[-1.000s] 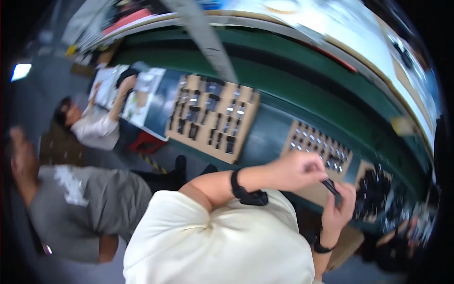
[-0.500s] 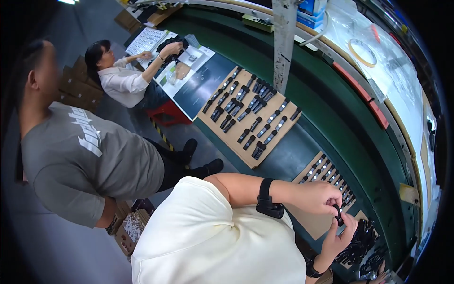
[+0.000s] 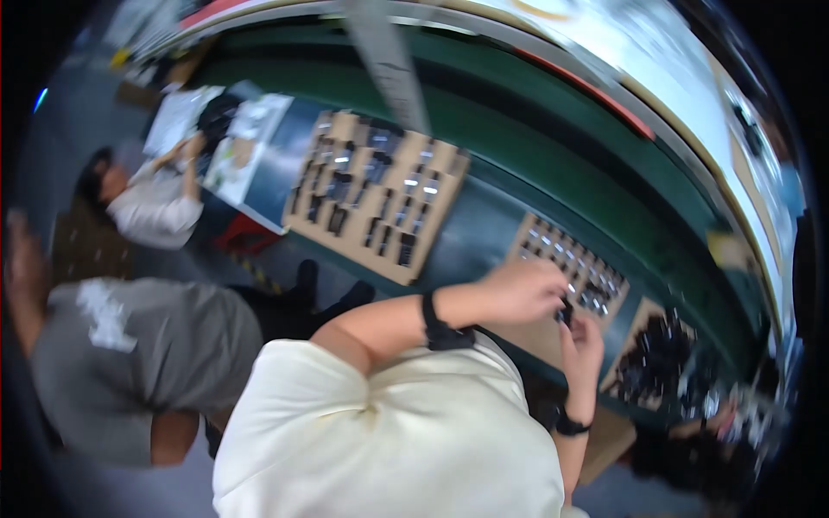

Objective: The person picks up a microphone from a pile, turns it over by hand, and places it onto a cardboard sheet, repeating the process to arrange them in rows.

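Note:
A small black elongated part (image 3: 564, 312) is held between my two hands, above the near cardboard sheet (image 3: 528, 338). My left hand (image 3: 525, 292) comes across from the left and pinches the part's upper end. From below, my right hand (image 3: 584, 342) rises with its thumb and fingers closed on the lower end. Motion blur smears the fingertips and the part's detail. On that sheet, just beyond my hands, lie rows of small black parts (image 3: 577, 264) with bright silvery spots.
Another cardboard sheet (image 3: 393, 268) with several groups of black parts lies left along the green bench (image 3: 484, 200). A heap of black parts (image 3: 654, 352) is at the right. A grey post (image 3: 393, 73) stands behind. A co-worker sits at the far left; another person in grey stands nearer.
The view has swung, so bench and sheets appear shifted left and up. Both my hands still hold the small black part. The person in grey has bent or shifted lower in view.

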A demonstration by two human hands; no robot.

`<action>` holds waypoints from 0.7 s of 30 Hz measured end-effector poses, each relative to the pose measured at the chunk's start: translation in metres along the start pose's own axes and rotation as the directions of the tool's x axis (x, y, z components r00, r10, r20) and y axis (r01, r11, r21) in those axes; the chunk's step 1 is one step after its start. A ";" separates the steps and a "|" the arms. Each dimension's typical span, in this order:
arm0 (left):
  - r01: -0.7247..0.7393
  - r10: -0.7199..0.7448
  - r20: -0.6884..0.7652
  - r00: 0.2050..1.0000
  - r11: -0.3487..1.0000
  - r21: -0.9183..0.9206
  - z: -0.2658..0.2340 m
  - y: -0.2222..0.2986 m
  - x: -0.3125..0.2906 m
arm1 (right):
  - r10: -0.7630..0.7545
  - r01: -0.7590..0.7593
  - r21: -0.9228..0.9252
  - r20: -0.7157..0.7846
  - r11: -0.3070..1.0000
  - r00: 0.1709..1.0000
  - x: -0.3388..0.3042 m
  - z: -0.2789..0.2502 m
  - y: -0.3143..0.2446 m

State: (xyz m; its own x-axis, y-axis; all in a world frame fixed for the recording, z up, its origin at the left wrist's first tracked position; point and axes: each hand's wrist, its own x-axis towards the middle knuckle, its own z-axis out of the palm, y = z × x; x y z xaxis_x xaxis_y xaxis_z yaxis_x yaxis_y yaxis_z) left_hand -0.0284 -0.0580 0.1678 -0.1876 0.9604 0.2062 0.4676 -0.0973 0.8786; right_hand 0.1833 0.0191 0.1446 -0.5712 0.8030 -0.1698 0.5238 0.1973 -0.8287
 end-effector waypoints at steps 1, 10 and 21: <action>0.014 -0.014 -0.018 1.000 1.000 0.007 -0.001 -0.012 0.000 | 0.019 -0.019 -0.023 -0.026 1.000 0.999 0.006 0.005 0.018; 0.353 -0.353 0.045 0.935 0.936 0.007 -0.002 -0.054 -0.005 | 0.348 -0.385 -0.218 -0.188 0.897 0.918 0.012 0.008 0.145; 0.440 -0.441 0.092 0.893 0.897 0.038 0.011 -0.064 0.003 | 0.375 -0.414 -0.166 -0.224 0.895 0.900 0.043 0.034 0.186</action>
State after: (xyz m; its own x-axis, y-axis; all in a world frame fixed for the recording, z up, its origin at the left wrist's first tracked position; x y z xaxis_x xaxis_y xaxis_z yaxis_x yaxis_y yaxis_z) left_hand -0.0494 -0.0457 0.1080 -0.2941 0.9243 -0.2433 0.3699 0.3448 0.8627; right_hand 0.2347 0.0714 -0.0354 -0.1760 0.9224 -0.3438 0.8101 -0.0627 -0.5830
